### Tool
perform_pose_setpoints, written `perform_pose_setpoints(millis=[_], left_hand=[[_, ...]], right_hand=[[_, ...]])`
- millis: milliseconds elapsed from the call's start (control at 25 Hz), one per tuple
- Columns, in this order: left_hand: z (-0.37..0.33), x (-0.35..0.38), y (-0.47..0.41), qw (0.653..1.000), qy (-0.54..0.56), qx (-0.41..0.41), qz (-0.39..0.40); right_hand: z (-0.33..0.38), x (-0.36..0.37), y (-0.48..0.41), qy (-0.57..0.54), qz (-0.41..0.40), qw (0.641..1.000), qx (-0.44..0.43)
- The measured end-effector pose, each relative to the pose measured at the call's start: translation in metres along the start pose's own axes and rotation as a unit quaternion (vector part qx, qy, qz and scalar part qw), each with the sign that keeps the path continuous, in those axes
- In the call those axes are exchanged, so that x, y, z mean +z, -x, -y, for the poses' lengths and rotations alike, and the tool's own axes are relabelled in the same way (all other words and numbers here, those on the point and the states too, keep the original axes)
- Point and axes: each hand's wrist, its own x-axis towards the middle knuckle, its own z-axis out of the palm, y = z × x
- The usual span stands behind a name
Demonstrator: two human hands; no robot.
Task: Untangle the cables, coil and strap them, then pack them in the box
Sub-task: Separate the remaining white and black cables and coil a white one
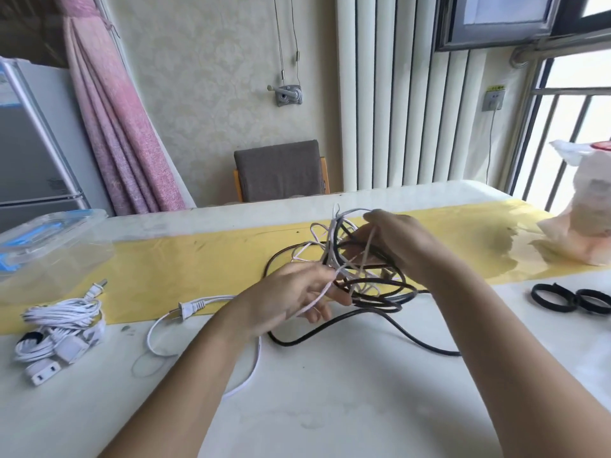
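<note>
Head view shows the left hand with its fingers curled, pinching a thin white strand that runs up from the fingertips into the tangle of white and black cables. The right hand, just beyond the left fingers, has its fingers hooked narrowly into the top of that tangle and holds its loops raised. Black cable coils lie just below the right fingers, one end trailing over the table toward the person. A white plug lies left of the left fingers, and a strapped white bundle lies farther left, in front of the clear box. Two black straps lie well right of the right fingers.
</note>
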Motion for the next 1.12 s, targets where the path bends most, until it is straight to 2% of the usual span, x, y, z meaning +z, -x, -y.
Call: perform_pose_setpoints(millis=[80,160,240,400,480,600,720,800,920,1120], left_hand=[[0.003,0.009,-0.006,0.995,0.043,-0.068,-0.065],[0.009,0.015,-0.013,0.986,0.046,-0.094,-0.128],[0.013,0.016,-0.015,0.980,0.068,-0.061,-0.176],[0.007,0.016,-0.015,0.963,0.189,0.013,-0.192],[0.006,0.014,-0.017,0.950,0.209,0.026,-0.232],[0.010,0.000,-0.021,0.914,0.204,0.044,-0.348],[0.008,-0.018,-0.017,0.898,0.213,0.087,-0.374],[0.004,-0.026,-0.010,0.914,0.243,0.088,-0.313],[-0.003,-0.029,0.002,0.941,0.286,0.057,-0.173],[-0.009,-0.028,0.008,0.934,0.333,0.021,-0.126]], right_hand=[[-0.003,0.011,-0.001,-0.017,0.034,0.999,-0.011],[-0.006,0.019,-0.003,-0.021,0.024,0.999,-0.030],[-0.009,0.023,-0.005,-0.062,0.043,0.996,-0.049],[-0.004,0.019,0.000,-0.091,0.225,0.964,-0.107],[-0.004,0.020,0.004,-0.061,0.260,0.956,-0.121],[-0.008,0.037,0.010,0.083,0.200,0.967,-0.131],[-0.004,0.032,0.003,-0.014,0.015,0.993,-0.116],[0.002,0.012,-0.002,-0.075,-0.086,0.984,-0.133],[0.005,-0.021,-0.008,-0.160,-0.176,0.962,-0.136],[0.000,-0.045,-0.015,-0.243,-0.212,0.943,-0.087]])
